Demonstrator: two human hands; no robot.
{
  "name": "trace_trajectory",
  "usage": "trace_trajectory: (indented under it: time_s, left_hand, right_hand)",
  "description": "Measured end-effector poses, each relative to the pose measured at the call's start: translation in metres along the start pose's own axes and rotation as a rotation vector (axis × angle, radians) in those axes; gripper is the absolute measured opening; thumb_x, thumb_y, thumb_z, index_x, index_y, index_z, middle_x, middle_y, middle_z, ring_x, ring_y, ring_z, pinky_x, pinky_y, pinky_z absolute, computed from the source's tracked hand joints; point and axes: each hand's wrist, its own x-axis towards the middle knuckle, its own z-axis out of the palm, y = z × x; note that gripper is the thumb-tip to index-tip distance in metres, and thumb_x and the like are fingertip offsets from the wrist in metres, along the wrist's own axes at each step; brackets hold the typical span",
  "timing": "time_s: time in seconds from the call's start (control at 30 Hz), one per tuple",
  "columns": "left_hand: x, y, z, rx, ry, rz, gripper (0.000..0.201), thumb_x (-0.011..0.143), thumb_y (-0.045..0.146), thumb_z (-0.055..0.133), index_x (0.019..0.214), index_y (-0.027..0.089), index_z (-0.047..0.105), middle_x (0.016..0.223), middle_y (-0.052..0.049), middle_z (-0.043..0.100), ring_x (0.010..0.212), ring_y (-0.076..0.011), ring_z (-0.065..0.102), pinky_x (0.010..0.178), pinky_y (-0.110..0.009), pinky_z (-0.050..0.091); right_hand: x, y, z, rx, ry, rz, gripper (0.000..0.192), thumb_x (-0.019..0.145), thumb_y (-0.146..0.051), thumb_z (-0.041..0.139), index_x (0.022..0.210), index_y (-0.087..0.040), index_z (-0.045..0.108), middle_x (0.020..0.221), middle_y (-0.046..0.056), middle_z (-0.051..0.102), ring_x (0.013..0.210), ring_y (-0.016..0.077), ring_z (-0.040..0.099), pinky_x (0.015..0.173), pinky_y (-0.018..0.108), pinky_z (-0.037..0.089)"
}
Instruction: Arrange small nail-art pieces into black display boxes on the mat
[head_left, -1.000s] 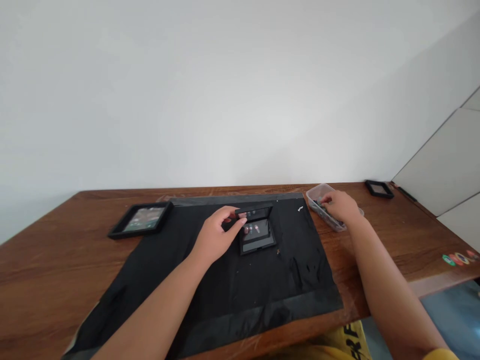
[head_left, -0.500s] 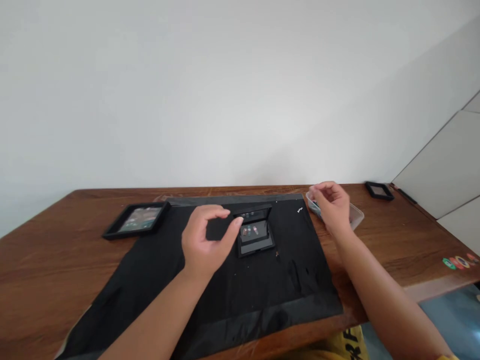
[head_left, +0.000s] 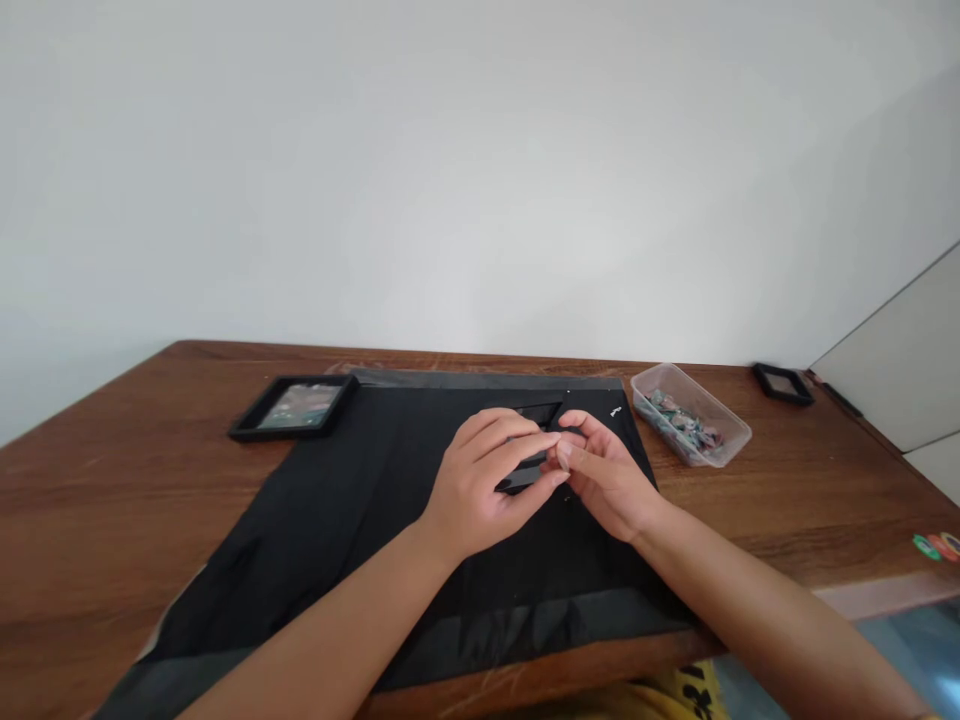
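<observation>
My left hand (head_left: 487,480) and my right hand (head_left: 606,478) meet at their fingertips above the black mat (head_left: 360,530). The thumb and fingers of my right hand are pinched together, and those of my left close in on the same spot. Whatever is between them is too small to make out. Behind and below the hands lies the small black hinged case (head_left: 545,408), raised at its lid and mostly hidden by my left hand. To the right of my right hand stands a clear plastic tub (head_left: 731,425) holding many small colourful pieces (head_left: 684,420).
A black frame (head_left: 330,405) with a picture in it lies at the mat's left edge. Another small black frame (head_left: 781,384) is at the back right of the wooden table (head_left: 780,480). Round stickers (head_left: 937,546) sit near the right edge. A white wall rises behind.
My right hand has left the plastic tub and come left over the mat. My left hand has moved right to meet it, now covering most of the case. The view has shifted slightly.
</observation>
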Motion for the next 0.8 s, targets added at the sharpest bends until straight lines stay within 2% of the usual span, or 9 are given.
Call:
trace_trajectory:
  time_s: [0.2,0.37,0.8]
  left_hand:
    - [0.0023,-0.0016,-0.0006,-0.111,-0.011,-0.046,0.010,0.098,0.021,0.074,0.108,0.022,0.073,0.095,-0.004,0.081,0.088,-0.0209,0.075,0.085,-0.039,0.064]
    - [0.0033,-0.0027,0.0010,-0.127,-0.004,-0.062,0.019,0.095,0.036,0.081,0.106,0.022,0.075,0.094,-0.004,0.082,0.087,-0.0223,0.077,0.084,-0.041,0.066]
    - [0.0043,-0.0041,-0.0073,-0.075,-0.027,0.005,0.015,0.095,0.031,0.082,0.106,0.022,0.077,0.094,-0.003,0.085,0.092,-0.0226,0.083,0.085,-0.040,0.071]
  right_hand:
    - [-0.0005,0.0018,0.0055,0.056,0.034,-0.004,0.058,0.063,-0.037,0.106,0.101,-0.023,0.064,0.072,-0.007,0.073,0.065,0.0066,0.062,0.068,0.018,0.049]
    - [0.0004,0.0069,0.0065,0.056,0.061,0.004,0.059,0.063,-0.038,0.106,0.100,-0.023,0.062,0.071,-0.008,0.070,0.063,0.0070,0.059,0.063,0.019,0.046]
    - [-0.0014,0.0042,0.0036,0.043,-0.002,0.004,0.045,0.068,-0.037,0.103,0.097,-0.024,0.071,0.076,-0.007,0.074,0.069,0.0080,0.064,0.069,0.020,0.049]
